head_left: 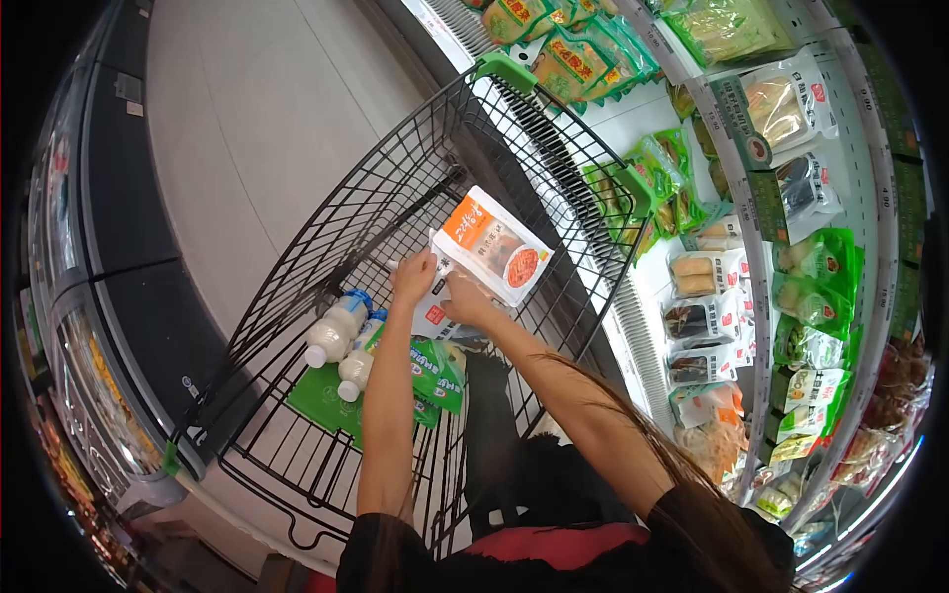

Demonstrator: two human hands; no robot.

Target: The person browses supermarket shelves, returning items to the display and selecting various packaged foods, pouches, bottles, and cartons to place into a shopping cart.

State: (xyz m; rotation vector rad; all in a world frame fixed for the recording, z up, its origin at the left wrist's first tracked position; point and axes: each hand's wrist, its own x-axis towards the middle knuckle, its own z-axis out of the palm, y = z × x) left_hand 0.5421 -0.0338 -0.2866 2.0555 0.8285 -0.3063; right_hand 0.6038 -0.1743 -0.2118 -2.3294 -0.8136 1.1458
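An orange-and-white food packet point(497, 247) with a picture of a red dish lies tilted over the shopping cart point(341, 203). My right hand point(469, 299) is closed at its lower edge; the fingertips are partly hidden. My left hand point(414, 278) is closed at the edge of a second, white packet point(435, 314), which sits lower and partly behind my hands. Below in the cart are two white bottles point(337, 331) with blue at one end, a green-and-white packet point(435, 373) and a flat green panel point(326, 400).
A refrigerated shelf point(647, 109) with several bagged foods point(704, 321) runs along the cart's right side. Dark display cases point(148, 346) stand on the left. Pale floor tiles point(237, 119) stretch ahead between them.
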